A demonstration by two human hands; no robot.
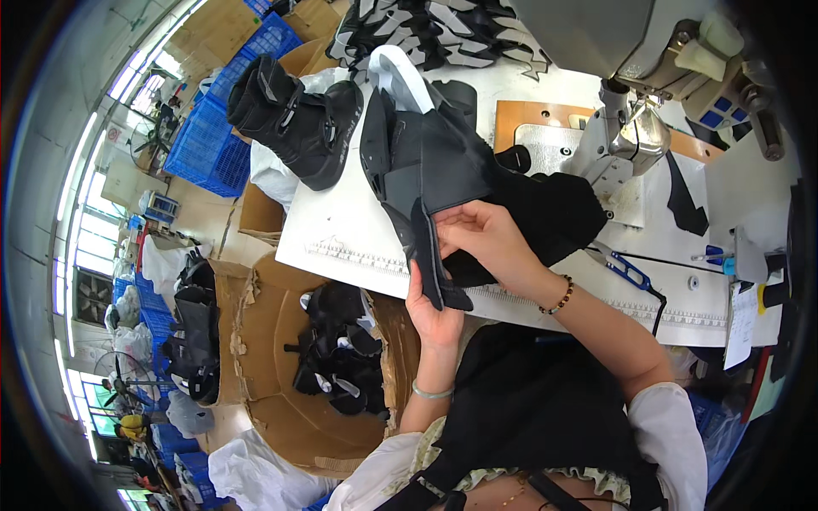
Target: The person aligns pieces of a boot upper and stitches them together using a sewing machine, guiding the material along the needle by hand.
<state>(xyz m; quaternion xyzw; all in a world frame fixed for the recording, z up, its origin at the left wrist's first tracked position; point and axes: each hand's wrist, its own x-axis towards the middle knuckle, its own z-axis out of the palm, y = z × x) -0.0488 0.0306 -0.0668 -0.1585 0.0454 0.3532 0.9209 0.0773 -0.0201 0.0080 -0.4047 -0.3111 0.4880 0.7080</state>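
Observation:
A black boot upper (452, 157), with a white piece at its far end, lies over the front of the white sewing table. My left hand (434, 313) grips its near, hanging edge from below, thumb in front and the other fingers hidden behind the material. My right hand (481, 243) pinches the same edge a little higher up, thumb and forefinger together. Black fabric spreads to the right of it, beneath my right wrist. To the left of the upper stands a finished-looking black boot (298, 123).
The sewing machine head (630, 136) stands at the far right. A blue-handled tool (626, 271) and a black cut piece (684, 200) lie on the table (341, 230). Black-and-grey pieces (426, 34) cover its far end. A cardboard box (273, 366) holding black parts stands left, below table level.

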